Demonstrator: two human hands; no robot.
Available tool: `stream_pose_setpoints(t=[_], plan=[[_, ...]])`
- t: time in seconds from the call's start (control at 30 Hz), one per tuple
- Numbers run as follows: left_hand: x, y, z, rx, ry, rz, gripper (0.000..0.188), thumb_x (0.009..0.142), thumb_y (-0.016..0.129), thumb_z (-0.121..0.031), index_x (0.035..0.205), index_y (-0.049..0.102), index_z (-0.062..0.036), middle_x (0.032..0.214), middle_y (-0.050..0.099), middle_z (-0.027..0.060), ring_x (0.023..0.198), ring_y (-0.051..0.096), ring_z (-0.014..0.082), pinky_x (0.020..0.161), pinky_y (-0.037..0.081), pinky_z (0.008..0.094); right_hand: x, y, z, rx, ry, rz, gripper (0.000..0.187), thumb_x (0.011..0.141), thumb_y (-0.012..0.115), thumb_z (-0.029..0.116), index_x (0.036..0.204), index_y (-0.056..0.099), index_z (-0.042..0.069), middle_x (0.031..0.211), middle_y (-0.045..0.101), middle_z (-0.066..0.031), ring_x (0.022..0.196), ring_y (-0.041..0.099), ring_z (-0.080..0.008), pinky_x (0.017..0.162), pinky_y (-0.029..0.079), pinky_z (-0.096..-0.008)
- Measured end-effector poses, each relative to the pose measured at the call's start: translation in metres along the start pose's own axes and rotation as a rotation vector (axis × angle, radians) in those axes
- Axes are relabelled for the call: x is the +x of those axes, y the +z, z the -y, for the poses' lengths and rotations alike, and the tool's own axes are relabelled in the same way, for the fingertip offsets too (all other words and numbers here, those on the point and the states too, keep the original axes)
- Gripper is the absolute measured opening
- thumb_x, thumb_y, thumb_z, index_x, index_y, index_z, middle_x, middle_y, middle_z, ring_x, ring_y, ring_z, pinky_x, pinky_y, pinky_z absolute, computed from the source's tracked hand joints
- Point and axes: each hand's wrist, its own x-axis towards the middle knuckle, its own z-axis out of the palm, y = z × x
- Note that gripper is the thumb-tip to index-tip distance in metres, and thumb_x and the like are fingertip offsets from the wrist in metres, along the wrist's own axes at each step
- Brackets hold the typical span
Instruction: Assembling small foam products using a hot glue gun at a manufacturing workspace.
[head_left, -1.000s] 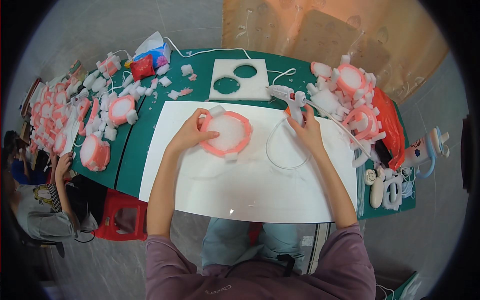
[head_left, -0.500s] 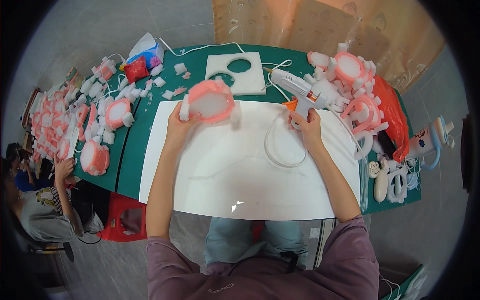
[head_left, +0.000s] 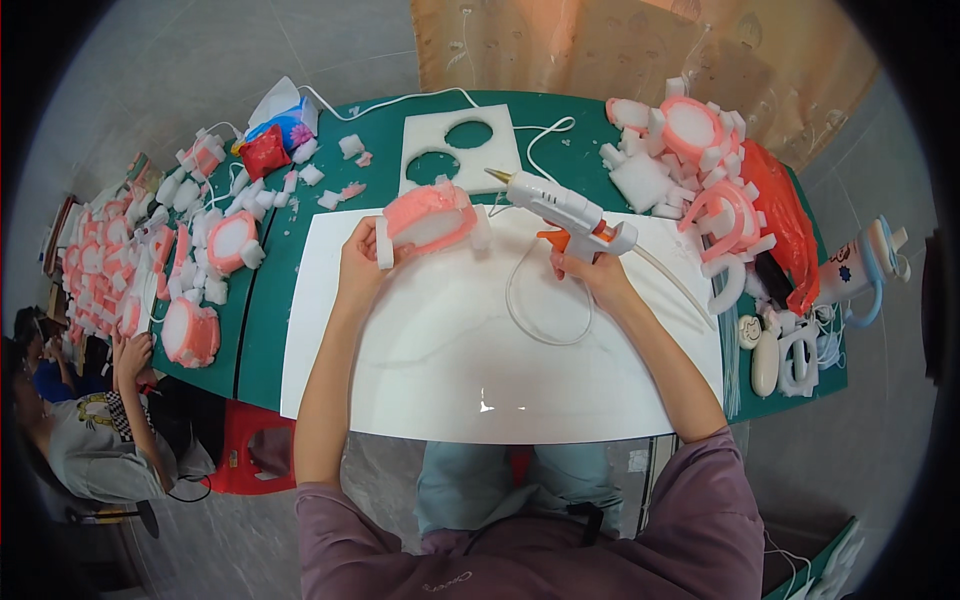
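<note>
Above the white board, my left hand grips a pink foam ring by its left side. The ring has a white middle and white foam blocks at its sides, and it is tilted with its edge toward me. My right hand is closed around the handle of a white hot glue gun with an orange trigger. The gun's brass nozzle points left, close to the ring's upper right but apart from it. The gun's white cord loops over the board.
A white foam sheet with two round holes lies beyond the board. Pink and white foam pieces are heaped at right and left. A red plastic bag lies at the right. At far left, another person's hand rests by the heap.
The foam ring has tipped from face-up to edge-on and moved slightly down and right. The glue gun has shifted left and down, bringing its nozzle nearer the ring.
</note>
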Motion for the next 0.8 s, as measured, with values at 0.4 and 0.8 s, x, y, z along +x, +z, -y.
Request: stream_pose_setpoints(t=[0.4, 0.8], plan=[[-0.001, 0.002, 0.000, 0.026, -0.014, 0.026, 0.039, 0.067, 0.072, 0.001, 0.100, 0.051, -0.0011, 0.095, 0.060, 0.0049, 0.085, 0.056, 0.0094, 0.079, 0.044, 0.0230, -0.003, 0.001, 0.005, -0.011, 0.043, 0.131, 0.024, 0.078, 0.061, 0.014, 0.101, 0.058, 0.006, 0.090, 0.061, 0.0001, 0.063, 0.047, -0.0057, 0.052, 0.039, -0.0202], [-0.002, 0.003, -0.002, 0.089, 0.009, 0.041, 0.038, 0.067, 0.072, 0.001, 0.099, 0.052, -0.0026, 0.094, 0.060, 0.0038, 0.086, 0.055, 0.0089, 0.077, 0.044, 0.0222, -0.001, 0.005, 0.002, -0.148, 0.017, 0.058, 0.015, 0.078, 0.062, 0.018, 0.089, 0.058, 0.009, 0.064, 0.051, 0.0014, 0.057, 0.047, -0.0073, 0.054, 0.039, -0.0236]])
